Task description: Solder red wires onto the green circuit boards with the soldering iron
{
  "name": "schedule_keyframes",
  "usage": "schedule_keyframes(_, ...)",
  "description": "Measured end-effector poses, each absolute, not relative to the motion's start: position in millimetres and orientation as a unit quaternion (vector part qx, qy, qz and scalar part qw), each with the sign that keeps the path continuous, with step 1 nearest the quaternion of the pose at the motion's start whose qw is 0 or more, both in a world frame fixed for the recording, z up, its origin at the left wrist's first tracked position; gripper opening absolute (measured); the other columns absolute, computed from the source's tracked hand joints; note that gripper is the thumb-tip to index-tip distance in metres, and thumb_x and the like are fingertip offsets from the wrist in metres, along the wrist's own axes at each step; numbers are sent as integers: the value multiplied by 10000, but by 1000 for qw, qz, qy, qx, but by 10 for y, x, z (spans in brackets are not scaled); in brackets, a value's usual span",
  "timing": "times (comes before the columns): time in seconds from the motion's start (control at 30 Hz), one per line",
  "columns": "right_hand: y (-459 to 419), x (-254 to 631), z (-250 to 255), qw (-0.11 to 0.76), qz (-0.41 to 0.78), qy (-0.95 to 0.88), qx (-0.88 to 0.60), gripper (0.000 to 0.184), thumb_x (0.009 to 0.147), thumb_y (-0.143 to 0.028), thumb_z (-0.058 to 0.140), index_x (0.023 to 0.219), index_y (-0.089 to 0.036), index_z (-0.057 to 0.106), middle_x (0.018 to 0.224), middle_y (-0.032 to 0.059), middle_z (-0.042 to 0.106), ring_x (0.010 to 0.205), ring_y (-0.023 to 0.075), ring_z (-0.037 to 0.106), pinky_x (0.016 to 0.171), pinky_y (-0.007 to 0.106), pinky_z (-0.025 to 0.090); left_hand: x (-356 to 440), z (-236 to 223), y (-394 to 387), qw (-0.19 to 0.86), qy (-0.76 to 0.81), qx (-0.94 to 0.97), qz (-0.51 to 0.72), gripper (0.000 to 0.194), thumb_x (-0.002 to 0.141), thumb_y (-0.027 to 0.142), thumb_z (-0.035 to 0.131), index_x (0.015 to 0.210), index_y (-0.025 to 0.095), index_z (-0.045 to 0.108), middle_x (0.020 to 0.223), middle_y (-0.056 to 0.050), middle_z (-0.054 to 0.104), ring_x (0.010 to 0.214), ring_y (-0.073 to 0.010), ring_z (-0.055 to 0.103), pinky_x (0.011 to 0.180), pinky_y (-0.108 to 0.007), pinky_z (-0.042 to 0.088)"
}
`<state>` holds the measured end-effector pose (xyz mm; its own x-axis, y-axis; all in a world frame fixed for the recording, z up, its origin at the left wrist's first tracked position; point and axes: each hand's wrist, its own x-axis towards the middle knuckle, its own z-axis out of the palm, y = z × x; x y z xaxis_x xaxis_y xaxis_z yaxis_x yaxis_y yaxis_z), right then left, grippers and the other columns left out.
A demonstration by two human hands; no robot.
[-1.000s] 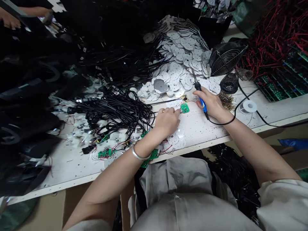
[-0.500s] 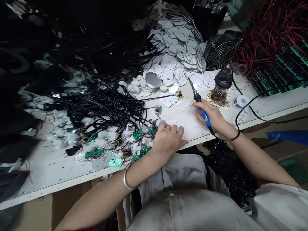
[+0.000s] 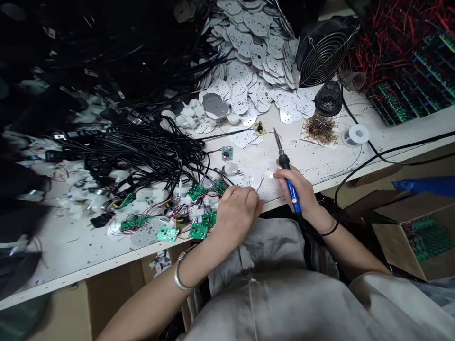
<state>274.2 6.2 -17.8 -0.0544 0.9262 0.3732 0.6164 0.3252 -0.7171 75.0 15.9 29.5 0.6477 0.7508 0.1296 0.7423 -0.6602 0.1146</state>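
Observation:
My right hand [image 3: 295, 192] is shut around the blue handle of a soldering iron [image 3: 290, 189], whose thin metal tip points up and away over the white workbench [image 3: 305, 163]. My left hand [image 3: 235, 215] rests at the bench's front edge, its fingertips hidden among thin red wires. Several green circuit boards [image 3: 197, 231] with attached wires lie just left of it. A small circuit board [image 3: 227, 152] sits alone beyond my left hand, and another small board [image 3: 259, 128] lies near the iron's tip.
White perforated metal discs [image 3: 249, 52] are heaped at the back, beside a wire-guarded fan [image 3: 325, 52]. A tangle of black cables [image 3: 149, 156] spreads left. A solder spool [image 3: 357, 134] and brown debris [image 3: 320, 130] lie right. Green boards fill a cardboard box [image 3: 401, 237].
My left hand has let go of the small green board and moved toward the bench's front edge. The soldering iron has come nearer me and stands more upright.

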Motion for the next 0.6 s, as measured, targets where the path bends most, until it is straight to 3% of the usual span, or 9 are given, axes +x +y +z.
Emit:
schedule_keyframes(0.1, 47, 2739, -184, 462, 181, -673, -549, 248, 998, -243, 480, 1237, -296, 524, 1241, 87, 667, 1129, 206, 674, 944, 382, 590, 922, 335, 161, 11, 433, 901, 33, 175, 935, 102, 472, 927, 144, 643, 755, -71, 664, 750, -240, 620, 846, -397, 468)
schedule_keyframes(0.2, 51, 2756, -184, 457, 158, -683, -548, 258, 983, -213, 506, 1230, -285, 529, 1199, 93, 681, 1082, 207, 690, 878, 352, 605, 1066, 381, 166, 15, 426, 904, -3, 235, 920, 51, 448, 933, 133, 667, 724, -77, 664, 749, -252, 630, 835, -403, 464)
schedule_keyframes(0.33, 33, 2754, -190, 409, 129, -717, -549, 219, 982, -225, 495, 1188, -265, 559, 1189, 98, 685, 1039, 229, 704, 829, 353, 613, 1044, 396, 181, 13, 387, 922, 19, 223, 915, 66, 499, 811, 165, 670, 699, -53, 663, 741, -224, 628, 869, -385, 454)
schedule_keyframes(0.43, 8, 2741, -191, 410, 127, -719, -547, 215, 983, -255, 492, 1184, -267, 566, 1157, 93, 701, 1035, 233, 706, 847, 366, 611, 946, 419, 256, 6, 375, 926, 50, 197, 920, 127, 536, 798, 189, 678, 703, -39, 665, 728, -219, 621, 793, -375, 447)
schedule_keyframes(0.6, 28, 2881, -148, 503, 98, -694, -505, 234, 976, -324, 516, 1182, -263, 609, 1040, 84, 727, 924, 230, 718, 777, 373, 605, 926, 472, 532, 4, 427, 904, 30, 276, 939, 229, 502, 763, 173, 706, 733, -83, 691, 739, -252, 648, 715, -383, 447)
